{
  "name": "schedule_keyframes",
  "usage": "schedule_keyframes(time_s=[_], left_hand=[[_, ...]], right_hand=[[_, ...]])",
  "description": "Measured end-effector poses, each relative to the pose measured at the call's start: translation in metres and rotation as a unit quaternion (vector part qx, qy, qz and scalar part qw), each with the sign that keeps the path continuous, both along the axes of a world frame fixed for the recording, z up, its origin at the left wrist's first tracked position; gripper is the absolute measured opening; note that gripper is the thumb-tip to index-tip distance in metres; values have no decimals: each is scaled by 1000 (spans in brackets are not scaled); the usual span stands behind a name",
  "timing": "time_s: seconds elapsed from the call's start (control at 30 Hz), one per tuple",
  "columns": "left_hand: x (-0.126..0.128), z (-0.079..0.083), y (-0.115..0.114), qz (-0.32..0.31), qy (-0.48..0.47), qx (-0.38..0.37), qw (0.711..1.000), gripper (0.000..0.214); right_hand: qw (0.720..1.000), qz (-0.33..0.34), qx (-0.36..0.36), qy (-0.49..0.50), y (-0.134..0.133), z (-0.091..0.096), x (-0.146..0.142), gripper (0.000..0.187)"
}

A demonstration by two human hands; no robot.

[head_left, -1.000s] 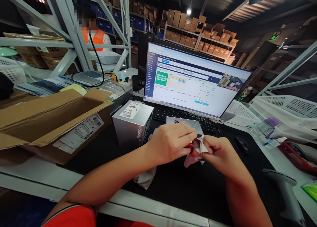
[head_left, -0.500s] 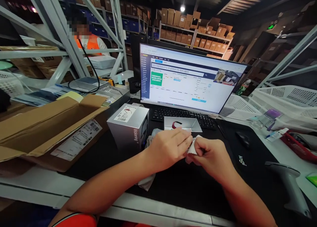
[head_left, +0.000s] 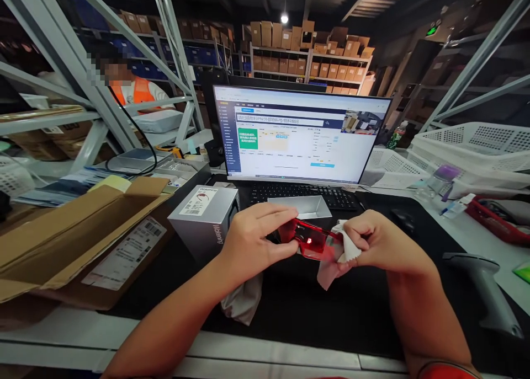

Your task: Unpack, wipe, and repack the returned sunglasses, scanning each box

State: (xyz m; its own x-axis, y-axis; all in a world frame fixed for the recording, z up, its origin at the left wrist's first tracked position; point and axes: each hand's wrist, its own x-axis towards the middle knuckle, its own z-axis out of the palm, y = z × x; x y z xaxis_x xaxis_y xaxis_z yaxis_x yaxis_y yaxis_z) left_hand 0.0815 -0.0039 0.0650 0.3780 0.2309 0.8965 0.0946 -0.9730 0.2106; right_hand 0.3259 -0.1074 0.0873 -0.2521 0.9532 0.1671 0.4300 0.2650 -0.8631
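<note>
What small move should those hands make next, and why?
Perhaps wipe the pale cloth inward along the red see-through piece: the left hand grips one end, while the right hand pinches the cloth at the other.

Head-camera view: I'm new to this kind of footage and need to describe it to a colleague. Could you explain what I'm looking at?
There is no machine at work here: you see a person's own left hand and right hand, both bare. One camera, worn on the head, looks forward and down at them.

The left hand holds a red see-through item, probably eyewear, with a small red light showing. The right hand grips a pale cloth at its other end.

On the black mat are a silver box, a keyboard and a mouse. A lit monitor stands behind; an open cardboard box lies to the left.
</note>
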Motion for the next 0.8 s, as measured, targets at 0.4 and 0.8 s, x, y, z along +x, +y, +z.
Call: schedule_keyframes(time_s=[0.4,0.8], left_hand=[[-12,15,9,63,-39,-96,993,33],[-6,8,7,95,-1,1,995,32]], right_hand=[[985,-107,116,64,-21,22,40,32],[961,-96,205,-158,-35,17,11,15]])
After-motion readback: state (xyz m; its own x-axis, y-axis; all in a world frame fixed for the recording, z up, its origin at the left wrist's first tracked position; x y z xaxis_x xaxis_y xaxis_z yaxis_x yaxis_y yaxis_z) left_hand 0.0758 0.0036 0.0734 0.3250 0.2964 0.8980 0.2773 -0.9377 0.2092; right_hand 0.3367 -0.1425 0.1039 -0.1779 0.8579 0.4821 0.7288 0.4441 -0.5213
